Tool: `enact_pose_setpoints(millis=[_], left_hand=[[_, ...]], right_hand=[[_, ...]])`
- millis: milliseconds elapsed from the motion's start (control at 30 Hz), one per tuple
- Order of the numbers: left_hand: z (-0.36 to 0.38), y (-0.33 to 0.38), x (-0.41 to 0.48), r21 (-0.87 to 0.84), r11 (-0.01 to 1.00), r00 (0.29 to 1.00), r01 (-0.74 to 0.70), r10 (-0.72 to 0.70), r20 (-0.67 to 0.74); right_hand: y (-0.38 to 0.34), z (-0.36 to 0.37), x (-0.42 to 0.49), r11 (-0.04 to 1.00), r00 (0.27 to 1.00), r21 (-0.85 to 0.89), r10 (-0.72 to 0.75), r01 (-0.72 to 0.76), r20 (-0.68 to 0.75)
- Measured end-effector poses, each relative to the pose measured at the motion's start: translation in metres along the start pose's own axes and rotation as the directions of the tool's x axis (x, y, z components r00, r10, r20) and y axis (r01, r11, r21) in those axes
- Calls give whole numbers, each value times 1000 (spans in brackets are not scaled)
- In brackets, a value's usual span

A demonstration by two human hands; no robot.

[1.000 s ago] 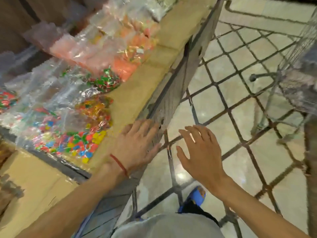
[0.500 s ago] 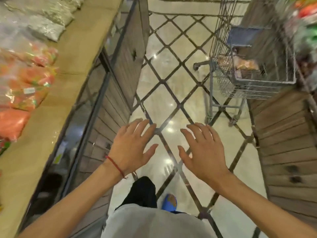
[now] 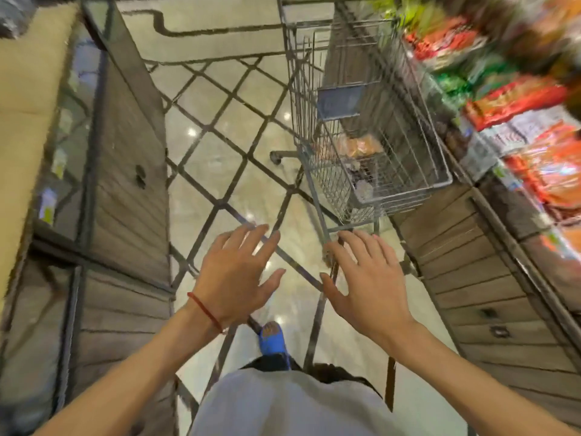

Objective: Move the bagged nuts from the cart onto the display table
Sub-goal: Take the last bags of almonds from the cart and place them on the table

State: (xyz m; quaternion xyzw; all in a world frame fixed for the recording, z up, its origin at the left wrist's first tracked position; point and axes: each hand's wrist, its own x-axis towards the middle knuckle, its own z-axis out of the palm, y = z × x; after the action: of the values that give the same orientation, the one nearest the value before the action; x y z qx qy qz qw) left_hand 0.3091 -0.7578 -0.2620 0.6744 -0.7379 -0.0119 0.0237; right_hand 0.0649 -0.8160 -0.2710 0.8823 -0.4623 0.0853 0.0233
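Down on the floor of the wire cart (image 3: pixel 440 184), ahead and to the right, lie the bagged nuts (image 3: pixel 361 149): clear packets of orange-brown contents, seen through the mesh and too blurred to count. Nearer the cart's close end sits a greyish lump (image 3: pixel 361 190) that I cannot identify, and a blue flap (image 3: pixel 341 100) stands against the basket's far part. Neither hand holds anything. The left hand (image 3: pixel 239 278), with a red string (image 3: pixel 206 311) at its wrist, and the right hand (image 3: pixel 367 278) hang palm-down above the tiled floor (image 3: pixel 220 146), fingers (image 3: pixel 248 237) straight and spread apart. The right one is close to the cart's near end but apparently not on it. Such bags likely handle as light to middling weight, with soft, slick film and loose contents that slump to whichever end hangs lowest. A pinch on the sealed top edge may slip or stretch. A safer hold is probably a hand under the belly with the thumb over the top, or both hands for several at once. The basket is deep, so the reach goes over the rim, and thin film could snag on the wire. The display table's tan surface (image 3: pixel 22 121) lies to the left, well apart from the cart. A shelf of red and orange packets (image 3: pixel 518 102) runs along the right.
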Motion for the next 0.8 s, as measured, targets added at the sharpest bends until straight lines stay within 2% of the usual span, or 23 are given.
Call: enact_pose_setpoints(millis=[233,467,800], left_hand=[[-4,-61,136,26,988,988,-153,153,8],[2,-95,282,46,962,962,-270,272,-35],[-8,-116,516,100,887,893,-450,447,57]], right_hand=[[29,8,111,983,983,10,182,-182,5],[85,42,229,956,956,59,290,-288,-35],[190,82,382,907,907,42,420,-420,-10]])
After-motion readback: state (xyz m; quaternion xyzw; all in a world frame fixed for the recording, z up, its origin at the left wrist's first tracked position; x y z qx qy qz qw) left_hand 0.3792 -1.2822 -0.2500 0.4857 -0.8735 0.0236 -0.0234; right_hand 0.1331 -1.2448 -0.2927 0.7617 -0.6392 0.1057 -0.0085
